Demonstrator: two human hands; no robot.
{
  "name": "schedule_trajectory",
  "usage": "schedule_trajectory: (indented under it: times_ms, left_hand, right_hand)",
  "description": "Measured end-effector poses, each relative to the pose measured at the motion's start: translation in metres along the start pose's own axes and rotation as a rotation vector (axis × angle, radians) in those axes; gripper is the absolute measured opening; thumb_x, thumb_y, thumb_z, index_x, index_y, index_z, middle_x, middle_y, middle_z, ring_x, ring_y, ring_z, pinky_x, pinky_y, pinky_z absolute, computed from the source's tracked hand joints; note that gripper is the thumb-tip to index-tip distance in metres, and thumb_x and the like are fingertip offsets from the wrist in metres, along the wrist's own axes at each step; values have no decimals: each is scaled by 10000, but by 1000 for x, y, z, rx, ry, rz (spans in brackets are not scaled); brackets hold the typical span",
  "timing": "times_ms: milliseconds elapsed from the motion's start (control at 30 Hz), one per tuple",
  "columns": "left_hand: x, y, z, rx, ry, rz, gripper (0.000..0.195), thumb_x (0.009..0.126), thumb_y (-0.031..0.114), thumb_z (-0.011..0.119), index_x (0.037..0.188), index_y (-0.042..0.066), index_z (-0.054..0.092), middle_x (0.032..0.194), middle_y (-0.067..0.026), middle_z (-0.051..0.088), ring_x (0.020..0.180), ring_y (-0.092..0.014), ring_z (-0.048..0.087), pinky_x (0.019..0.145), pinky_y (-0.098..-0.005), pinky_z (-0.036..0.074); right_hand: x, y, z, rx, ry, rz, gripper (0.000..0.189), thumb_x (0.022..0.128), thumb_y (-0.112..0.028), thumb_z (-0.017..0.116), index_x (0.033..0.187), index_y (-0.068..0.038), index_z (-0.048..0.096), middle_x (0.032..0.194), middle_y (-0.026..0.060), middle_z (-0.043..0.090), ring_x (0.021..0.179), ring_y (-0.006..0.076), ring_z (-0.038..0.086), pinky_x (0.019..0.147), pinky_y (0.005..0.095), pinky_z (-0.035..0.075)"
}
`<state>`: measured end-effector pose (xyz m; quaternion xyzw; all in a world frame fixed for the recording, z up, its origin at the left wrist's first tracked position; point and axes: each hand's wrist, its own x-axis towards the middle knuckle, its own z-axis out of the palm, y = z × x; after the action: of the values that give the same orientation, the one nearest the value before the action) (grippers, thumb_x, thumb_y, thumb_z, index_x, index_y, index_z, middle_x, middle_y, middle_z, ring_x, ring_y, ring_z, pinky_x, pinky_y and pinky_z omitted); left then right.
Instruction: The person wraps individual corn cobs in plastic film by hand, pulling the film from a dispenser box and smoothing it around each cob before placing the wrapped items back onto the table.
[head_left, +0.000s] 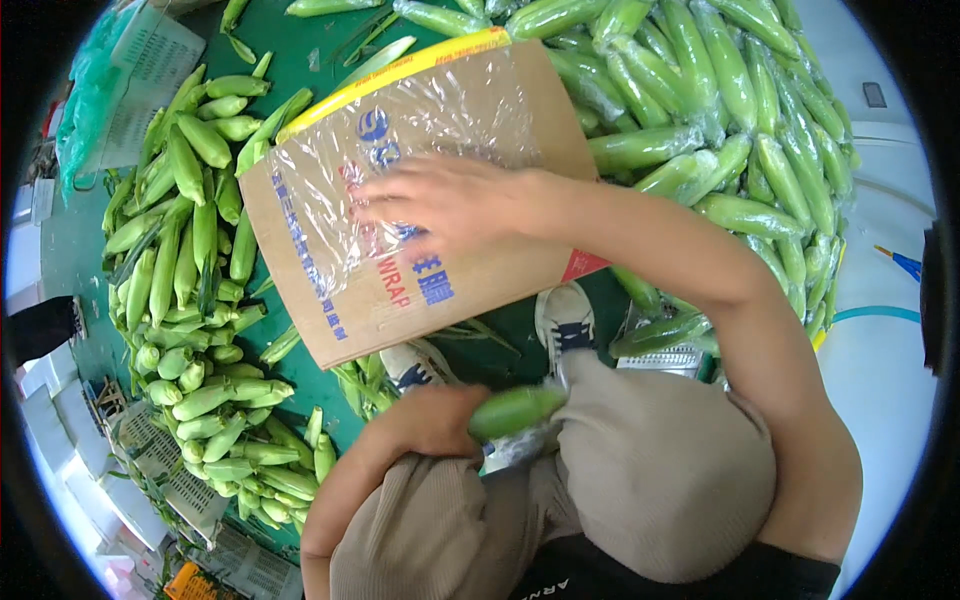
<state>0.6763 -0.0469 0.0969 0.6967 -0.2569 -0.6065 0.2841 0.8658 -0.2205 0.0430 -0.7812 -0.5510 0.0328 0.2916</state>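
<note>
My left hand (442, 421), low between the knees, is closed around the end of a green corn ear in its husk (517, 412), which is blurred by motion. Crumpled clear film (517, 448) hangs just under that ear. My right hand (450, 199) is spread palm down over a cardboard box (367, 330) that bears blue and red print. Clear plastic wrap (480, 97) lies wrinkled across the box's top, partly beneath my right fingers. Along the far edge of the box runs a yellow strip (390, 79).
Unwrapped corn ears (202, 405) are heaped at the left on the green floor (300, 397). Film-wrapped ears (720, 82) pile up at the right. A perforated metal tray (667, 361) sits by my right knee. Plastic crates (157, 52) stand at the far left.
</note>
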Motion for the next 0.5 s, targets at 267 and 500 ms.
schedule_trajectory:
  times_ms: [267,500]
  left_hand:
    - [-82,-29,-51,-319,568,288,860,720,31,816,1483,56,419,1269,-144,655,1135,-262,640,1009,-376,496]
    - [-7,10,-63,-1624,1366,849,447,871,2,658,1239,70,414,971,-119,655,822,-253,672,709,-407,584]
  right_hand:
    - [-74,-115,-13,714,-447,530,676,781,-425,804,1286,-64,535,1213,176,640,1099,346,633,913,440,504]
    - [-51,-125,-3,1418,-145,782,677,778,-203,824,1345,-45,488,1143,90,644,931,195,660,807,323,541]
